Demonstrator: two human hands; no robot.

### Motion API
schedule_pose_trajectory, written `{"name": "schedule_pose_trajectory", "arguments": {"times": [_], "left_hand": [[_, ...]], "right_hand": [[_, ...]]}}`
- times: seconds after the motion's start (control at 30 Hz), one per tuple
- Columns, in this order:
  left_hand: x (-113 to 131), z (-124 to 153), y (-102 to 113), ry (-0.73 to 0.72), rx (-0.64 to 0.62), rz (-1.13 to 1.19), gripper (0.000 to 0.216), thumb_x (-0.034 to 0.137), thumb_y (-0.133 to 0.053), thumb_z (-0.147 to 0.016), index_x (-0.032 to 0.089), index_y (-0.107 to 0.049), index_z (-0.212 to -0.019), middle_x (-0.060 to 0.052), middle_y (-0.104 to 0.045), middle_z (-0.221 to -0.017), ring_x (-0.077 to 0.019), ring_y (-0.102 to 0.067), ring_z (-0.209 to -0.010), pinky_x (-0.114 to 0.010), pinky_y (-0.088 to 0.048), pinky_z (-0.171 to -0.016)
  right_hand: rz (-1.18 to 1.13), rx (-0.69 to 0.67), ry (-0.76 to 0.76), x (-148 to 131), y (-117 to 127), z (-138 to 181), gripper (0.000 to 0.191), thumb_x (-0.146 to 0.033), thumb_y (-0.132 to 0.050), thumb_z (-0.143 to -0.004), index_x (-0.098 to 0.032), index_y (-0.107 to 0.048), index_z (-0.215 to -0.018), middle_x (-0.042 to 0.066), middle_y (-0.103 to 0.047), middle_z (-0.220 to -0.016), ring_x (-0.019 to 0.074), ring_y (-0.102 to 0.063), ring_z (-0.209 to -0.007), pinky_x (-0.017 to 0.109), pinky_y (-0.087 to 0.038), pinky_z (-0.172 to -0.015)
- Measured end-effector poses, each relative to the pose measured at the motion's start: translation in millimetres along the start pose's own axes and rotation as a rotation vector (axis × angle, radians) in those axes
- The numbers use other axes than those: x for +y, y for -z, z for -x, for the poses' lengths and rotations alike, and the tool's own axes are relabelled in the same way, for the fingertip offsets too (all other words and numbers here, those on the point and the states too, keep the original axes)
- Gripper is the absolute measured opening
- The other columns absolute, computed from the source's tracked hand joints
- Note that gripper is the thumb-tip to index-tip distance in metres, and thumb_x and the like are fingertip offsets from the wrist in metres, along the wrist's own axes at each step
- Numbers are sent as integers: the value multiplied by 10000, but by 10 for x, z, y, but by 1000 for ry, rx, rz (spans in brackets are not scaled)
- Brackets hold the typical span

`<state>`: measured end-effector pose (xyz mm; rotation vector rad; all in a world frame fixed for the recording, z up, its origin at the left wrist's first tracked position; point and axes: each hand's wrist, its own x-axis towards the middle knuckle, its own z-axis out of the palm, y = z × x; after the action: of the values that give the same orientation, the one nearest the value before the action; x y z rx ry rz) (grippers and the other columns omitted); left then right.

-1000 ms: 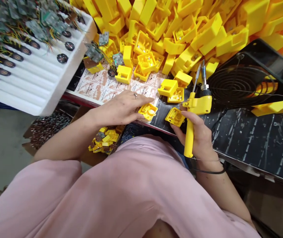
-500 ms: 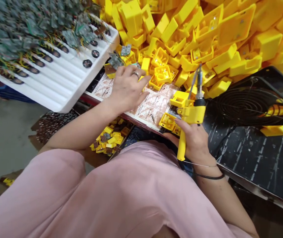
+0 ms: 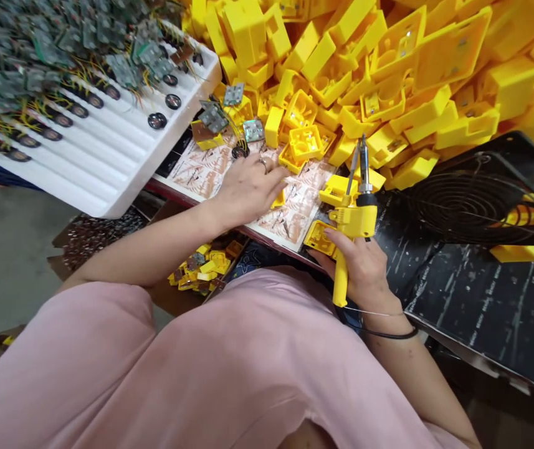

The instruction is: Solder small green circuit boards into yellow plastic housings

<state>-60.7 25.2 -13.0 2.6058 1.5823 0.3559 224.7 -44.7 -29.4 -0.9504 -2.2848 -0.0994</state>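
My left hand (image 3: 250,189) is over the patterned work sheet (image 3: 196,171), fingers curled over a small yellow plastic case (image 3: 278,199), mostly hidden beneath them. Just beyond its knuckles lie a small round speaker (image 3: 240,151) and a circuit board (image 3: 253,130). In my right hand (image 3: 367,265) is a yellow soldering gun (image 3: 356,221), its metal tip and solder feed tube pointing away from me. Beside that hand's thumb an open yellow case (image 3: 319,237) rests at the table edge, and another yellow case (image 3: 336,188) sits behind it.
A big heap of yellow cases (image 3: 313,56) covers the back of the table. On the left, a white foam tray (image 3: 121,162) carries many wired boards and speakers. To the right stands a black fan (image 3: 463,193). Below the edge, a box holds yellow parts (image 3: 205,268).
My left hand has drawn back toward me, with the yellow case under its fingers, uncovering the board and speaker. The soldering gun has shifted slightly left in my right hand.
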Motion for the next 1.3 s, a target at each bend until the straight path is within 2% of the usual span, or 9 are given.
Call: {"name": "schedule_pose_trajectory", "arguments": {"times": [0.3, 0.47, 0.63, 0.7, 0.83, 0.9, 1.03, 1.17, 1.3], "left_hand": [[-379, 15, 516, -426, -342, 109, 683, 110, -531, -982, 290, -520, -1641, -100, -489, -1747, -284, -529, -1575, -422, -493, -1241], [218, 21, 300, -340, -362, -134, 407, 152, -503, -1063, 222, -737, -1389, -129, -773, -1370, -269, -760, -1133, -373, -596, -929], [645, 172, 215, -220, -248, -193, 638, 476, -551, -1117, 138, -507, -1656, -216, -612, -1614, -334, -686, -1345, -461, -575, -1026], [474, 236, 304, -236, -191, -142, 752, 623, -507, -1102, 113, -500, -1655, -220, -596, -1631, -348, -639, -1391, -489, -546, -1084], [-348, 214, 553, -19, -32, -229, 520, 371, -326, -1154, 157, -696, -1451, -147, -766, -1325, -302, -623, -1223, -504, -506, -1038], [-785, 135, 604, 123, -71, -334, 507, 343, -344, -1132, 145, -720, -1407, -153, -756, -1261, -288, -583, -1116, -502, -499, -988], [-1301, 10, 483, 59, -157, -351, 400, 396, -483, -1081, 176, -786, -1224, -97, -747, -1086, -239, -532, -1004, -453, -476, -924], [-1274, 42, 384, 33, 25, -319, 321, 389, -540, -1073, 203, -799, -1039, -83, -776, -1110, -251, -587, -1070, -472, -462, -935], [-818, 139, 362, -122, 133, -69, 414, 464, -500, -1116, 211, -813, -1017, -66, -825, -1209, -275, -667, -1210, -531, -458, -1116]], "right_hand": [[27, 3, 6, 12, -4, 32, 695, -294, -826, -960, -287, -491, -1569, 22, -766, -950, 228, -736, -789, 322, -578, -741], [66, 58, 20, 43, 15, 8, 699, -260, -817, -966, -240, -506, -1591, 25, -763, -898, 217, -673, -671, 322, -537, -657], [119, 101, 20, 62, 33, -23, 616, -313, -793, -994, -245, -532, -1548, 26, -783, -915, 239, -741, -725, 346, -573, -701], [118, 130, 12, 62, 35, -11, 599, -360, -805, -991, -247, -546, -1519, 28, -792, -925, 249, -773, -763, 352, -597, -718], [84, 137, 20, 62, 29, 19, 710, -356, -856, -944, -206, -520, -1551, 90, -828, -1071, 293, -822, -936, 394, -653, -843], [65, 136, 28, 69, 21, 29, 735, -327, -860, -934, -192, -512, -1567, 103, -832, -1100, 299, -824, -961, 402, -657, -867], [53, 148, 19, 87, 13, 67, 701, -293, -879, -914, -194, -555, -1528, 99, -829, -1087, 297, -825, -937, 409, -665, -873], [-27, 136, -51, 33, 33, 51, 783, -338, -912, -891, -245, -522, -1563, 106, -815, -1193, 309, -823, -1008, 434, -680, -896], [-55, 75, -101, -101, -35, -173, 683, -359, -852, -946, -266, -523, -1537, 65, -791, -1109, 270, -798, -937, 414, -663, -920]]}}
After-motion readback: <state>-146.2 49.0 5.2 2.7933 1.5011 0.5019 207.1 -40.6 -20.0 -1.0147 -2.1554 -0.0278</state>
